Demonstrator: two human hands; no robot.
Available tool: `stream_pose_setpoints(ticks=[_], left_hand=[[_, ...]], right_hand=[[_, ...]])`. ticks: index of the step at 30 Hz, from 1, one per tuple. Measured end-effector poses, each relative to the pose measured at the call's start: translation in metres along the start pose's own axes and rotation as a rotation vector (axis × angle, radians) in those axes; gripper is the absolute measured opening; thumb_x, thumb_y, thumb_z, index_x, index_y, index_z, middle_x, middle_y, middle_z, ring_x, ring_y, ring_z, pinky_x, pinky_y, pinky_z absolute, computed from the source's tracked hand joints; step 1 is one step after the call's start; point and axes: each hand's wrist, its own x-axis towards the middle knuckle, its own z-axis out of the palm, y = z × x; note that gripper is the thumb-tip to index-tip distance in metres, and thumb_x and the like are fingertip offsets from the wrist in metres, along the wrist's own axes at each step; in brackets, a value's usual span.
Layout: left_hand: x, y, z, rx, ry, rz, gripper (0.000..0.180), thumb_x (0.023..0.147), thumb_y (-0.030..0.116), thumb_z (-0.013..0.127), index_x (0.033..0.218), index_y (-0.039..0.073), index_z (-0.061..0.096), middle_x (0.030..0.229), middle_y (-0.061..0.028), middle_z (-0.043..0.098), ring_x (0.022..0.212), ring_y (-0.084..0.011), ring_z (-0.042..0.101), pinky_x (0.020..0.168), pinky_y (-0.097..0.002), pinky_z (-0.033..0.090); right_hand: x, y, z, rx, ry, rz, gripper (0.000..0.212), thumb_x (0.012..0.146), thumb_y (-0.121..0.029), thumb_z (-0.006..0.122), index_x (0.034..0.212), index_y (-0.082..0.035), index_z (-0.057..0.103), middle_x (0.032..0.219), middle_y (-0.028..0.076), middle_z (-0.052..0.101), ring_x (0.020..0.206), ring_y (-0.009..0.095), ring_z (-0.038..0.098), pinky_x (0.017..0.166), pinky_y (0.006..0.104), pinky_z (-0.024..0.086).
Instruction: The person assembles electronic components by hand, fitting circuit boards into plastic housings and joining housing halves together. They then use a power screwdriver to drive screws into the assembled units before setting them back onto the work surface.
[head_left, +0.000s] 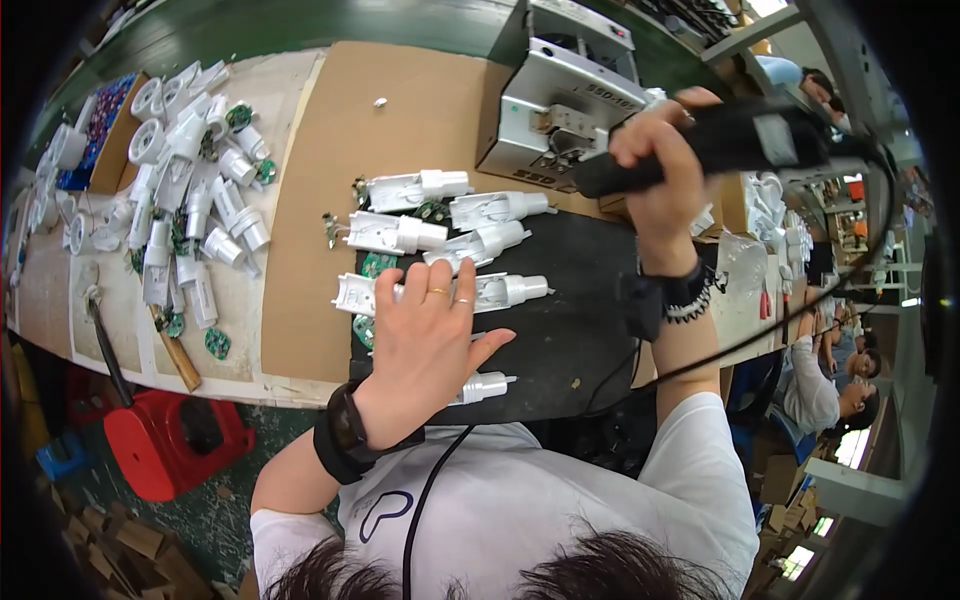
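My right hand (664, 170) is raised beside the metal machine, its fingers wrapped round a black corded electric screwdriver (740, 145) that is slightly blurred. The tool lies almost level above the table, and its tip is hard to make out. Over the black mat (590, 300), my left hand (422, 325) rests with fingers spread across white plastic housings, partly hiding them. One housing (512, 290) shows to the right of its fingertips. Farther back lie several open half-shell housings (395, 232) with green circuit boards (378, 264) beside them.
A silver boxy machine (525, 115) stands at the back. White parts and circuit boards pile up at left (185, 190), near a cardboard box (120, 140). A hammer (108, 345) lies by the table's front edge, above a red stool (165, 445). The tool's cable (765, 335) hangs at right.
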Motion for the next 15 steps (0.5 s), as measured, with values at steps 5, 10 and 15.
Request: stream_pose_setpoints(ticks=[5, 10, 15], left_hand=[[0.001, -0.002, 0.005, -0.040, -0.057, -0.028, 0.071, 0.074, 0.054, 0.068, 0.118, -0.002, 0.061, 0.101, -0.0090, 0.054, 0.097, -0.0216, 0.046, 0.088, -0.0400, 0.031], [0.003, 0.000, 0.010, -0.060, -0.065, -0.035, 0.074, 0.073, 0.056, 0.068, 0.119, -0.002, 0.060, 0.098, -0.0085, 0.054, 0.097, -0.0224, 0.046, 0.086, -0.0401, 0.031], [0.004, -0.004, 0.009, -0.123, -0.100, -0.049, 0.074, 0.074, 0.057, 0.067, 0.118, -0.001, 0.061, 0.097, -0.0091, 0.054, 0.097, -0.0234, 0.045, 0.087, -0.0401, 0.030]], right_hand=[[-0.015, -0.035, 0.021, 0.273, -0.065, -0.063, 0.046, 0.085, -0.007, 0.058, 0.125, -0.006, 0.035, 0.066, 0.005, 0.050, 0.055, 0.016, 0.050, 0.059, 0.0347, 0.049], [-0.024, -0.032, 0.041, 0.335, -0.237, -0.120, 0.047, 0.086, -0.006, 0.059, 0.126, -0.006, 0.034, 0.067, 0.006, 0.053, 0.057, 0.014, 0.052, 0.058, 0.0324, 0.049], [-0.033, -0.020, 0.047, 0.127, -0.416, -0.026, 0.042, 0.091, -0.018, 0.062, 0.123, -0.014, 0.035, 0.072, 0.006, 0.051, 0.059, 0.017, 0.051, 0.060, 0.0330, 0.046]])
